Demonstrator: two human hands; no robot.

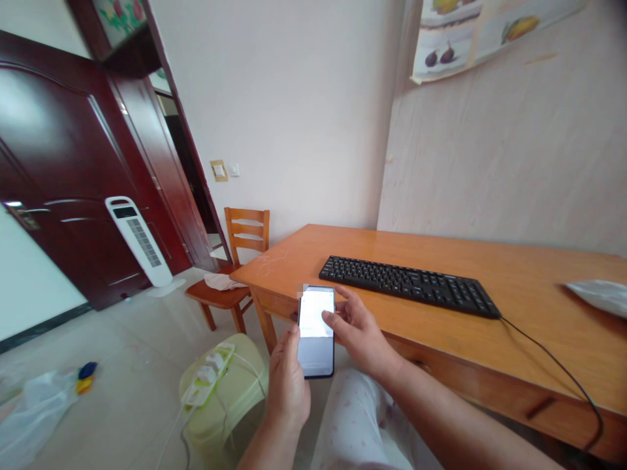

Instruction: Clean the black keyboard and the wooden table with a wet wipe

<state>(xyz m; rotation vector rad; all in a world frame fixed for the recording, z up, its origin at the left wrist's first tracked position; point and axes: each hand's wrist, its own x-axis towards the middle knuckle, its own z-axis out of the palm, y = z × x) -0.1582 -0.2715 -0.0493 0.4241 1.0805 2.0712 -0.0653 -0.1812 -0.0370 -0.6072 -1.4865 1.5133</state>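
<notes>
A smartphone (316, 346) with a lit, mostly white screen is held upright over my lap, in front of the desk edge. My left hand (288, 378) grips its lower left side, the thumb along the edge. Over the right part of the screen lies the thumb of my right hand (360, 326); its other fingers curl behind the phone's right edge and are partly hidden. On the wooden desk (289, 261) just beyond, a black keyboard (406, 281) lies at a slant.
A cable runs from the keyboard over the desk's front edge. At left stand a pale green stool (235, 391) bearing a power strip (210, 375), a wooden chair (249, 228) with a white cloth, and a white tower fan (142, 241). Plastic bags (39, 411) lie on the floor.
</notes>
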